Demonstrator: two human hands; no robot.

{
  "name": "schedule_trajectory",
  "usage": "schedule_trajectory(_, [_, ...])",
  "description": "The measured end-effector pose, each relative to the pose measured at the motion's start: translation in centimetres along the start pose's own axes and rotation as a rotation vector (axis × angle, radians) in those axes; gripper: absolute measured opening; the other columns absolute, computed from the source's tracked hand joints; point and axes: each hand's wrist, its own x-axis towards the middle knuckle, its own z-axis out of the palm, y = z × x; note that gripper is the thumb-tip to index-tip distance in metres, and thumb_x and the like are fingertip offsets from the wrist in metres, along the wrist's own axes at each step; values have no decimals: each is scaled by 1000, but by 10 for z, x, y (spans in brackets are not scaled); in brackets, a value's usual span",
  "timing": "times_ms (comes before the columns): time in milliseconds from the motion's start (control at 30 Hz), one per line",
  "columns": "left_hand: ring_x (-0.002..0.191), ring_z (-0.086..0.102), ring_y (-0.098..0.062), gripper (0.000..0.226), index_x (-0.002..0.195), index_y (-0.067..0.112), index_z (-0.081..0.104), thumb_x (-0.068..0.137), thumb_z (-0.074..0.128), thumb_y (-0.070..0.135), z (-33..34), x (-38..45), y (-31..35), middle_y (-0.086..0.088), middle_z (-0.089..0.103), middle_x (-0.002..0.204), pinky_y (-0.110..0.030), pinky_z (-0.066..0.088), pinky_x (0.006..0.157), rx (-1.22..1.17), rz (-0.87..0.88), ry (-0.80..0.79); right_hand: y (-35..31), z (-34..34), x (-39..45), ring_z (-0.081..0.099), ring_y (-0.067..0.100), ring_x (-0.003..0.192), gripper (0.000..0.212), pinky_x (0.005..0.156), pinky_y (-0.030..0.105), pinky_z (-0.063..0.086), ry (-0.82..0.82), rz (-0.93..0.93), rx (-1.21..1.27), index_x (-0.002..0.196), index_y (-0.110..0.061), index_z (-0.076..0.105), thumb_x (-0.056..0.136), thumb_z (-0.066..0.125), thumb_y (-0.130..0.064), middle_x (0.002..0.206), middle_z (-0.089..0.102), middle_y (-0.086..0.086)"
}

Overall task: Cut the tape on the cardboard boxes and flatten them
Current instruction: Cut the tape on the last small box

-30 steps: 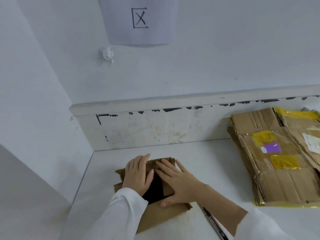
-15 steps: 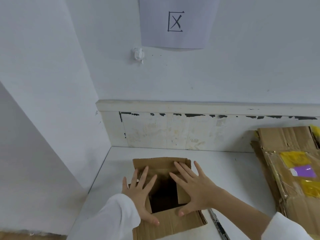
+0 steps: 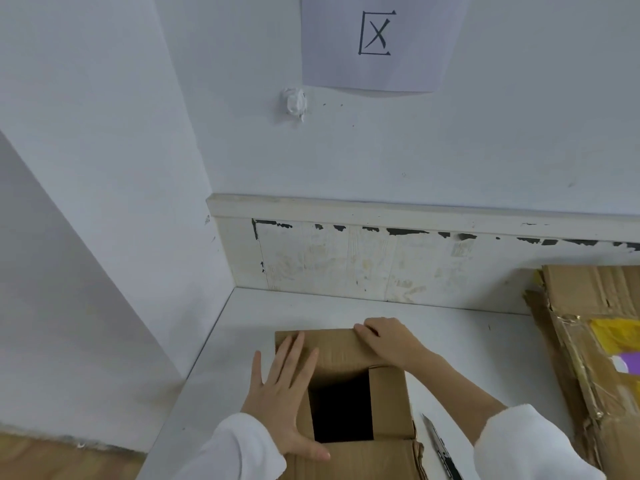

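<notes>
Head view — corrugated cardboard box (image 3: 349, 355), rectangular opening

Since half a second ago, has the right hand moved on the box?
Yes. The right hand has slid away from the dark opening to the far edge of the box, where its fingers curl over the far flap.

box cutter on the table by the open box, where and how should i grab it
Take the box cutter by its dark handle near the bottom edge of the view, coming from above with the right hand. It lies flat beside the cardboard box, its slim pointed end aimed away from you.
</notes>
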Motion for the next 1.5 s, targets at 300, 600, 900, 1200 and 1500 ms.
schedule_trajectory(300, [142, -7, -26, 117, 145, 35, -16, 64, 60, 72, -3, 13, 5, 3, -12, 154, -53, 2, 111, -43, -9, -294, 0, 14, 4, 36, 17, 125, 38, 104, 33, 26, 97, -53, -509, 134, -26, 46, 102, 26, -34, 135, 40, -1])
schedule_trajectory(600, [136, 12, -23, 113, 148, 29, -9, 64, 55, 72, 7, 8, 9, -1, 16, 145, -43, -13, 112, -32, 51, -188, 17, 1, -66, -25, 23, 142, 124, 114, 52, -5, -422, -275, -588, 147, -25, -21, 67, 61, -72, 154, -26, 1])
schedule_trajectory(900, [134, 10, -37, 122, 138, 41, -24, 62, 67, 65, -1, 17, 17, -6, 11, 147, -57, 2, 109, 127, 73, -282, 3, 6, -57, 26, 26, 120, 103, 97, 39, 40, -370, -243, -528, 148, -30, 1, 72, 71, -40, 133, 27, 8])
schedule_trajectory(1200, [131, 23, -21, 109, 147, 41, -1, 56, 57, 62, -21, 17, -5, 12, 34, 135, -37, 18, 112, -357, -42, -143, -8, -46, -55, 14, -3, 135, 73, 111, 26, 18, -120, -267, 207, 137, -54, 12, 84, 62, -48, 148, 16, -23])
schedule_trajectory(1500, [85, 64, -28, 34, 127, -4, 48, 96, 50, 10, 51, -15, 23, -20, 67, 104, -38, 49, 79, -2046, -745, -289, 8, 8, -78, 46, 15, 126, 113, 104, 38, 42, -207, 163, 933, 140, -46, 17, 45, 65, -84, 138, 42, -12])
